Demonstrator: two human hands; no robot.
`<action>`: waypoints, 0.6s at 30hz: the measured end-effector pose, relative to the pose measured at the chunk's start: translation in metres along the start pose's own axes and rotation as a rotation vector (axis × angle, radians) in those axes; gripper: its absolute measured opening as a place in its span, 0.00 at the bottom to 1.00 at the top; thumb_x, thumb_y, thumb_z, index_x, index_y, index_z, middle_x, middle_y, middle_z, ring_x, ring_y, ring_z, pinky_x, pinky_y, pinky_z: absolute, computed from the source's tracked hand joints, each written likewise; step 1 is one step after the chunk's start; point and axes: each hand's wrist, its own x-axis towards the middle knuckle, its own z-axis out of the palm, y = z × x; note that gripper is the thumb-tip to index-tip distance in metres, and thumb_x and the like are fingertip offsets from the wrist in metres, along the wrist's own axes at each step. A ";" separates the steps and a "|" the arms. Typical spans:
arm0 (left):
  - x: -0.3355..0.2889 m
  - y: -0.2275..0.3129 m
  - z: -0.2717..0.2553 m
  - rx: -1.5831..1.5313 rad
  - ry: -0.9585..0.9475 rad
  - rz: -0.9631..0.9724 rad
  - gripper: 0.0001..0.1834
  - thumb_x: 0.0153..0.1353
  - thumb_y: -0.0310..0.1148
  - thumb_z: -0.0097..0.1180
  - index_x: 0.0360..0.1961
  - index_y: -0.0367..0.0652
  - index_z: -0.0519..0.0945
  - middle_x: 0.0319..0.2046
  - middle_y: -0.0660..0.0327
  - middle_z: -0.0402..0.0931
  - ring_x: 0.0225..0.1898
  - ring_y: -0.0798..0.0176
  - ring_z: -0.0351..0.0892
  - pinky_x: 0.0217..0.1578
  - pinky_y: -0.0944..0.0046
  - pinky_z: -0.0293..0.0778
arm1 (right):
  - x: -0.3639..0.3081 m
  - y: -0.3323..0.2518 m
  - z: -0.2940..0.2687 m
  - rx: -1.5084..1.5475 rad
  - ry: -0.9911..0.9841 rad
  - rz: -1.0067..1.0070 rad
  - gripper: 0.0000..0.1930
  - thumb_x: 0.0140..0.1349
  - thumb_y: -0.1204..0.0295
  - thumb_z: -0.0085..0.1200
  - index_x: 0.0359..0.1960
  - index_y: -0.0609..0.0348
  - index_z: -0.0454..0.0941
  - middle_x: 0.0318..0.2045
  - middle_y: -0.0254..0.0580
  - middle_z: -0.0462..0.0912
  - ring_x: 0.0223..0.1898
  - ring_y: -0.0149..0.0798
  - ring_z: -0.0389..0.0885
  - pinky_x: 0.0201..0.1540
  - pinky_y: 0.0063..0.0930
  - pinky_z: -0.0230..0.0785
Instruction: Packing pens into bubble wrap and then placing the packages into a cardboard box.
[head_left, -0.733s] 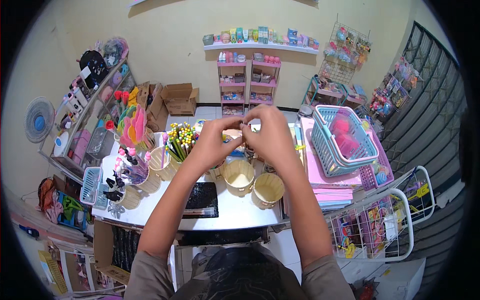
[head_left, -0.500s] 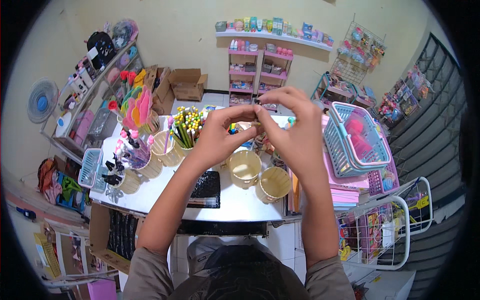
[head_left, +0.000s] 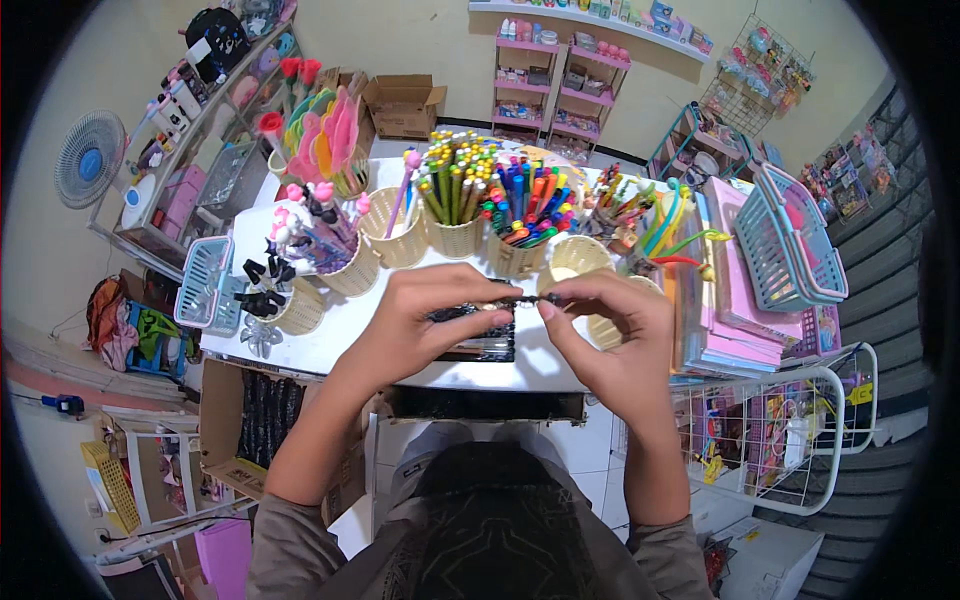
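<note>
Slender dark item [head_left: 528,301] held between the two hands, over the white table [head_left: 548,368].
Long axis runs roughly left to right, bridging both sets of fingertips; neither hand is nearer. Right hand [head_left: 618,335] pinches the right end between thumb and forefinger; left hand [head_left: 432,315] meets the left end, its thumb's grip unclear. Which end is the tip cannot be told.

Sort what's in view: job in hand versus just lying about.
Job in hand:
thin dark item, too small to identify, pinched by left hand and right hand

Apparently just lying about:
round white fan
light-blue latticed plastic basket, right
brown cardboard box, far wall
</note>
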 end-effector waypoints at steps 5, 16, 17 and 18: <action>-0.040 -0.051 0.000 -0.031 -0.126 -0.126 0.17 0.68 0.29 0.75 0.56 0.39 0.93 0.40 0.54 0.92 0.42 0.56 0.90 0.47 0.59 0.82 | -0.032 0.038 0.037 -0.137 -0.100 0.123 0.08 0.66 0.77 0.71 0.44 0.70 0.90 0.35 0.50 0.92 0.37 0.39 0.94 0.42 0.31 0.84; -0.057 -0.096 0.018 0.155 -0.158 -0.054 0.14 0.66 0.31 0.76 0.50 0.39 0.94 0.41 0.52 0.92 0.42 0.49 0.88 0.47 0.52 0.83 | -0.053 0.082 0.068 -0.224 -0.066 0.257 0.09 0.66 0.78 0.67 0.46 0.68 0.91 0.40 0.55 0.91 0.43 0.52 0.92 0.49 0.39 0.82; -0.058 -0.097 0.020 0.147 -0.161 -0.052 0.14 0.66 0.32 0.75 0.50 0.39 0.94 0.41 0.52 0.92 0.43 0.48 0.88 0.48 0.52 0.83 | -0.054 0.082 0.068 -0.226 -0.067 0.255 0.09 0.66 0.78 0.67 0.46 0.68 0.91 0.40 0.55 0.91 0.43 0.52 0.92 0.49 0.39 0.82; -0.058 -0.099 0.021 0.138 -0.162 -0.050 0.14 0.66 0.32 0.75 0.50 0.39 0.93 0.42 0.52 0.92 0.43 0.47 0.89 0.48 0.52 0.83 | -0.054 0.083 0.068 -0.200 -0.078 0.259 0.09 0.65 0.79 0.67 0.46 0.67 0.91 0.40 0.55 0.91 0.43 0.52 0.92 0.50 0.39 0.82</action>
